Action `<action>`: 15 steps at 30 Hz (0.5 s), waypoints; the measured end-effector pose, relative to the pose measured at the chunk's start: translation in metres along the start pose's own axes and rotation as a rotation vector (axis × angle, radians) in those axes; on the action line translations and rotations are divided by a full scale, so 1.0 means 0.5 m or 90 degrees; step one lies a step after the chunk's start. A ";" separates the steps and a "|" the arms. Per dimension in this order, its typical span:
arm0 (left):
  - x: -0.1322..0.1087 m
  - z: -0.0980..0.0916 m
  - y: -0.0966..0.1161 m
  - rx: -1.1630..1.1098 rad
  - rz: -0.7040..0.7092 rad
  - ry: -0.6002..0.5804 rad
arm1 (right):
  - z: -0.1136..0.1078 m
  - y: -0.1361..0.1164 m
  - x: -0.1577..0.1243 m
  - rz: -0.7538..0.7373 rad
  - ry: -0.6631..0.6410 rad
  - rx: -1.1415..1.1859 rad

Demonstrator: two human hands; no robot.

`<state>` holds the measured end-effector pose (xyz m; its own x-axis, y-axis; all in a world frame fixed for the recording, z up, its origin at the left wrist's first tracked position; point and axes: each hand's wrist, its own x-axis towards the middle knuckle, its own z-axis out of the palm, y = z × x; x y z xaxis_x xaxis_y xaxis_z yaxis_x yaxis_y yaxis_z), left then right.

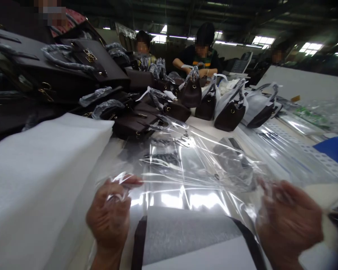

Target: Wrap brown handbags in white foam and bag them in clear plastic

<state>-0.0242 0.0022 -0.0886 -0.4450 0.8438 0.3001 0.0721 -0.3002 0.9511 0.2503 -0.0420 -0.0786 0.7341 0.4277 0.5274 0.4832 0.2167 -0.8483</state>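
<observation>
A clear plastic bag [186, 168] lies stretched across the table in front of me. My left hand [111, 213] pinches its near left edge with closed fingers. At the near right edge of the same bag, my right hand [287, 221] is closed on the film, slightly blurred. Under the plastic, close to me, lies a flat grey wrapped item with dark brown edges [186, 232].
A thick stack of white foam sheets [39, 176] fills the left. Dark brown handbags [73, 67] are piled at the back left. Several wrapped handbags [231, 108] stand mid-table. Other people sit at the far end. A blue tray [336, 150] sits at the right.
</observation>
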 end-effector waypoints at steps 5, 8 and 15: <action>-0.029 0.005 -0.126 -0.014 -0.320 -0.026 | -0.013 0.169 -0.045 0.290 -0.275 -0.209; -0.038 0.000 -0.158 0.023 -0.421 -0.041 | -0.023 0.220 -0.058 0.353 -0.291 -0.137; -0.058 -0.005 -0.136 0.184 -0.390 -0.115 | -0.031 0.212 -0.066 0.095 -0.316 -0.253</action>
<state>-0.0185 -0.0028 -0.1621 -0.3282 0.8915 -0.3122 0.1016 0.3620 0.9266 0.2847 -0.0465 -0.1853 0.5458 0.8027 0.2402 0.6023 -0.1765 -0.7785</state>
